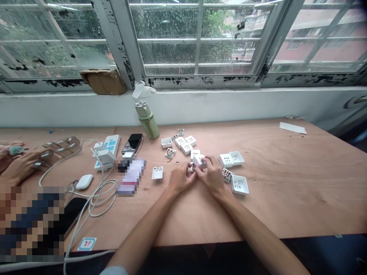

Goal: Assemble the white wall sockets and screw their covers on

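My right hand (pixel 212 176) grips a white socket housing (pixel 200 161) between thumb and fingers. Close against it, my left hand (pixel 181 178) pinches a small socket insert (pixel 193 165) with dark metal parts; the two hands meet there, and some of the contact is hidden. Just beyond is a white socket cover (pixel 195 152). To the right of my hands lie a socket insert (pixel 227 175), an open white housing (pixel 240 185), a socket (pixel 226 160) and another open housing (pixel 236 157). On the left rests a white back plate (pixel 157 173).
Several sockets (pixel 187 148) and inserts (pixel 170 153) lie behind my hands, near a green flask (pixel 147 120). Leftward are phones (pixel 132 143), a power strip (pixel 111 147), looped white cables (pixel 103 198) and an earbud case (pixel 84 181). Another person's hand (pixel 21 168) is at far left.
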Demonstrator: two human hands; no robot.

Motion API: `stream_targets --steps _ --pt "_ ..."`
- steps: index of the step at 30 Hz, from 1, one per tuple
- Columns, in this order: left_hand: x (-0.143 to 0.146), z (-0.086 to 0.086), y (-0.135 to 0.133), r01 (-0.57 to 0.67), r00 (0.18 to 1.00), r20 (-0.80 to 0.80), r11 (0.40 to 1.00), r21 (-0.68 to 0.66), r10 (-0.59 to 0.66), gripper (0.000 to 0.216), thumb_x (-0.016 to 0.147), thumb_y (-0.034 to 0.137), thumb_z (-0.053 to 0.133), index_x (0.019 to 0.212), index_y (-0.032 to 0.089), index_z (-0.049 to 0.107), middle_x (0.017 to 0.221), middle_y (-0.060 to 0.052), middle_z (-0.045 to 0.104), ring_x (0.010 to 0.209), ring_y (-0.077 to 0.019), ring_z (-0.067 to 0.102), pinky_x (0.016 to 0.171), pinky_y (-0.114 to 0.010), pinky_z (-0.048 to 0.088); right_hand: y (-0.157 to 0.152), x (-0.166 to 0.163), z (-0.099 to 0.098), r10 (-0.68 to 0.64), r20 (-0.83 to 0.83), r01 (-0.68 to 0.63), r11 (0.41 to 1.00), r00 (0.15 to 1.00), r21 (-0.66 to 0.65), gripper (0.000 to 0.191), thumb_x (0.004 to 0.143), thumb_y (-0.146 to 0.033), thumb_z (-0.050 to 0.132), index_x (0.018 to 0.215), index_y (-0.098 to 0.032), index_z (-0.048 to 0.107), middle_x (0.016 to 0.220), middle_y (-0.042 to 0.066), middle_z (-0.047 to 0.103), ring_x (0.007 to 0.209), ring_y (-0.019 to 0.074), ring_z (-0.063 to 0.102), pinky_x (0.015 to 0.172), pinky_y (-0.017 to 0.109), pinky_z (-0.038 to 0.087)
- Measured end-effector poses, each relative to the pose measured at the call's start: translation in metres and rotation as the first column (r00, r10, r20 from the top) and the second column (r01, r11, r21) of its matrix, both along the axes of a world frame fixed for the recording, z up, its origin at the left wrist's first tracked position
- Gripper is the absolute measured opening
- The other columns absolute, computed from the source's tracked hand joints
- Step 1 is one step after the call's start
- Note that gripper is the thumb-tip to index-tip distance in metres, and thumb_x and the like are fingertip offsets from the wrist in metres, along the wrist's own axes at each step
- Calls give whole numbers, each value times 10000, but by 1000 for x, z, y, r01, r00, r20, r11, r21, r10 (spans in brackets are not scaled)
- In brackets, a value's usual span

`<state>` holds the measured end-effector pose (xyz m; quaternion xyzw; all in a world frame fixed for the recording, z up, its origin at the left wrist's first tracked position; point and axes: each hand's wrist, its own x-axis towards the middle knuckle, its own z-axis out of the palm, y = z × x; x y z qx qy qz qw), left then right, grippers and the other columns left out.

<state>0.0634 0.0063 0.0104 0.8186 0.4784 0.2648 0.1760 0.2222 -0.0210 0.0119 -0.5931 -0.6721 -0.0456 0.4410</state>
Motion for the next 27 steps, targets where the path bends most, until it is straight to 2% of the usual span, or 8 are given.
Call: stream_targets --steps 4,10,14,20,27 --pt "-1 -1 -1 10 1000 23 1000 18 -10 128 833 332 535 869 209 539 774 -17 598 691 -159 538 601 -265 370 -1 -8 -7 52 30 -52 999 998 -6 174 866 -289 580 1018 -208 610 1054 125 602 1004 282 564 869 426 484" --pt "-2 0 0 4 1000 6 1000 3 -4 86 775 225 531 858 208 549 812 -24 621 728 -162 553 634 -267 385 1 -8 -9 145 -25 -147 986 989 -77 159 888 -326 587 1003 -222 623 1068 125 599 1006 286 573 855 432 502" --pt "-4 1 -1 -28 1000 -11 1000 -7 28 96 797 293 546 832 204 550 818 -31 624 726 -168 557 619 -268 373 1 -6 -7 223 -60 -228 970 973 -85 140 889 -301 590 1002 -227 624 1078 117 594 1015 274 582 862 423 518" --pt "-5 0 -3 -105 994 -26 994 10 105 164 839 370 542 811 209 532 823 -27 624 720 -167 552 580 -264 334 -1 -8 -5 272 -79 -278 957 959 -86 126 896 -198 526 981 -223 615 1072 114 576 987 246 597 843 383 539" --pt "-7 -2 -2 -95 993 -67 995 38 97 171 835 375 565 807 209 534 822 -29 609 753 -177 544 620 -269 351 -1 -7 -4 301 -95 -311 943 949 -123 130 852 -140 527 924 -217 606 1053 101 577 945 236 594 819 374 532"
